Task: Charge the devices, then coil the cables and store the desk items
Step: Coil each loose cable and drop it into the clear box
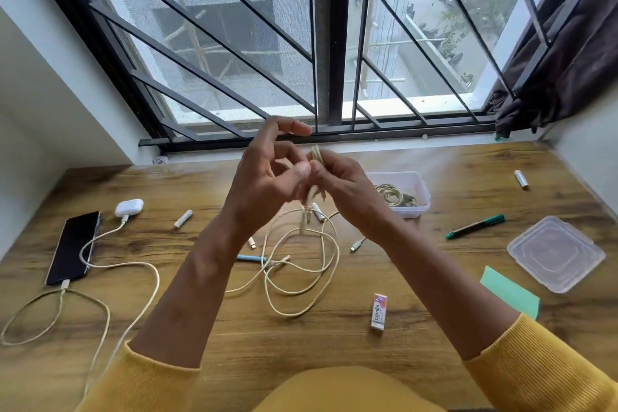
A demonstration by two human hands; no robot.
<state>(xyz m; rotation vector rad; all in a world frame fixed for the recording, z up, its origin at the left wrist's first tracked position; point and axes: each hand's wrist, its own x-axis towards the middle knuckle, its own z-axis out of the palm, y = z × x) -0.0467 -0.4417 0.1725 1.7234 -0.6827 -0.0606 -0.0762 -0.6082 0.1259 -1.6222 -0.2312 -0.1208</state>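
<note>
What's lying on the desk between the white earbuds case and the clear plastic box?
In the head view, between the earbuds case and the plastic box lie two white batteries; the raised hands hide part of that stretch.

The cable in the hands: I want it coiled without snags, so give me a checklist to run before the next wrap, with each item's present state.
1. Right hand grips the coil: ok.
2. Left hand pinches the strand: cannot tell, blurred.
3. Loose cable lies untangled on the desk: not ok, its loops cross.
4. Slack is clear of the blue pen: not ok, it lies at the loops.
5. Container is open for storing: ok, its lid lies apart.
6. Phone is plugged in: ok.
</note>
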